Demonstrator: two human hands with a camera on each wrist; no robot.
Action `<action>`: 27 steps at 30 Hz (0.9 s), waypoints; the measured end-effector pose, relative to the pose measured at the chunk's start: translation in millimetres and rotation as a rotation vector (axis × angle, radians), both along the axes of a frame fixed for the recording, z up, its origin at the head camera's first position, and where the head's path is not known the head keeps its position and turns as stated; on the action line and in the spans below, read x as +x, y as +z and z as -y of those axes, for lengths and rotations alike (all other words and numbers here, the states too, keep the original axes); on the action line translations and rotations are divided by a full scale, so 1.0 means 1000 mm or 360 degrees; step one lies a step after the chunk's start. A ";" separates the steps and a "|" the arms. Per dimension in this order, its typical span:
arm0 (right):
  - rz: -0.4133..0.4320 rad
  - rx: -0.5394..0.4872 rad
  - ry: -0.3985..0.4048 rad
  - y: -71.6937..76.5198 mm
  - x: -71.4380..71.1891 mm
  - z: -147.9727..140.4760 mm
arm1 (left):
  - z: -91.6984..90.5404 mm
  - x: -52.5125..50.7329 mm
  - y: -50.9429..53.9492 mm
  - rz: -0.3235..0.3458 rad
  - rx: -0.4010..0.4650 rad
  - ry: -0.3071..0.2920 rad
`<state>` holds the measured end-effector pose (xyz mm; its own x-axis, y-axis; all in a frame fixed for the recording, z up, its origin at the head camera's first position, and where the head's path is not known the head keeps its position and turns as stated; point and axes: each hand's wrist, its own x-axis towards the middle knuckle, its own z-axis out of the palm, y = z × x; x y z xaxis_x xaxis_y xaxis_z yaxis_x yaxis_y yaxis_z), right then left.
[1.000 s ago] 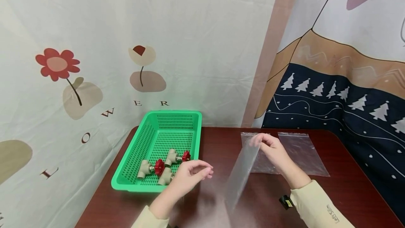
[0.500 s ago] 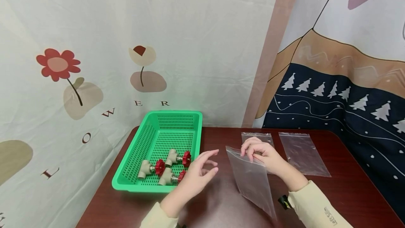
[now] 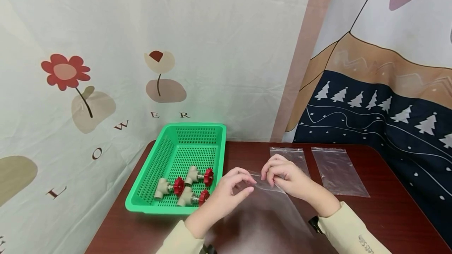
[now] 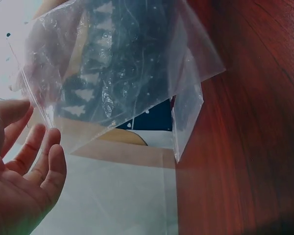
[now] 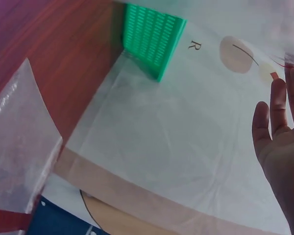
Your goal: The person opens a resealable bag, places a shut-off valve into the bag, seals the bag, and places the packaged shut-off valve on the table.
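Observation:
A clear plastic bag (image 3: 270, 211) hangs between the hands, its top edge pinched by my right hand (image 3: 293, 179). My left hand (image 3: 224, 197) is at the bag's left top corner, fingers loosely bent and thumb apart from them. In the left wrist view, the left hand's fingers (image 4: 27, 164) lie beside the edge of the bag (image 4: 122, 58); whether they touch it I cannot tell. The right wrist view shows the right hand (image 5: 286, 147) at the right border, its pinching fingertips out of clear sight.
To the left, a green basket (image 3: 150, 209) holds beige fittings (image 3: 161, 188) with red handwheels (image 3: 178, 186). Two more clear bags (image 3: 296, 156) (image 3: 340, 171) lie flat on the dark red table (image 3: 385, 214) at the back right. Printed cloth (image 3: 240, 58) hangs behind.
The bag has turned broadside and moved left and down with my right hand. My left hand has moved right, up to the bag's top corner.

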<state>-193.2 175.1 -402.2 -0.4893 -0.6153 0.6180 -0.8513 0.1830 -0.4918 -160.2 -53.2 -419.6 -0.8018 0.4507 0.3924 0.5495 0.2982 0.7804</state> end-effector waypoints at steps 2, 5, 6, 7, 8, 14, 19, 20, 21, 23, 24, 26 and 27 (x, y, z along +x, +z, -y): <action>-0.0062 0.0045 -0.0022 0.003 0.001 0.001 | 0.002 -0.001 -0.002 -0.0018 -0.0029 -0.0011; -0.0154 0.0115 -0.0045 0.007 0.002 0.002 | 0.004 -0.002 -0.002 -0.0063 -0.0064 -0.0037; -0.0187 0.0138 -0.0054 0.008 0.002 0.002 | 0.005 -0.002 -0.001 -0.0077 -0.0073 -0.0044; -0.0217 0.0158 -0.0071 0.008 0.002 0.002 | 0.006 -0.002 -0.001 -0.0095 -0.0081 -0.0048; -0.0243 0.0173 -0.0088 0.008 0.002 0.001 | 0.007 -0.003 0.000 -0.0110 -0.0088 -0.0048; -0.0358 0.0267 -0.0275 0.010 -0.002 -0.007 | 0.015 -0.001 0.004 -0.0041 -0.0152 -0.0006; -0.0390 0.0306 -0.0334 0.012 0.000 -0.006 | 0.016 0.001 0.003 -0.0087 -0.0205 -0.0066; -0.0417 0.0313 -0.0323 0.012 0.000 -0.005 | 0.016 0.001 0.003 -0.0116 -0.0218 -0.0079; -0.0445 0.0327 -0.0314 0.012 0.000 -0.004 | 0.015 0.001 0.003 -0.0149 -0.0232 -0.0087; -0.0505 0.0379 -0.0304 0.012 0.001 -0.002 | 0.014 0.001 0.002 -0.0213 -0.0251 -0.0089; -0.0541 0.0415 -0.0303 0.012 0.001 -0.001 | 0.014 0.001 0.002 -0.0232 -0.0252 -0.0082; -0.0617 0.0510 -0.0308 0.012 0.002 0.001 | 0.013 0.001 0.001 -0.0268 -0.0244 -0.0067; -0.0655 0.0565 -0.0316 0.012 0.003 0.003 | 0.013 0.001 0.001 -0.0278 -0.0242 -0.0055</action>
<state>-190.4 172.6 -390.6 -0.3793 -0.7407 0.5546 -0.8921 0.4519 -0.0066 -159.7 -65.7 -418.7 -0.7106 0.5412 0.4496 0.6844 0.3836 0.6200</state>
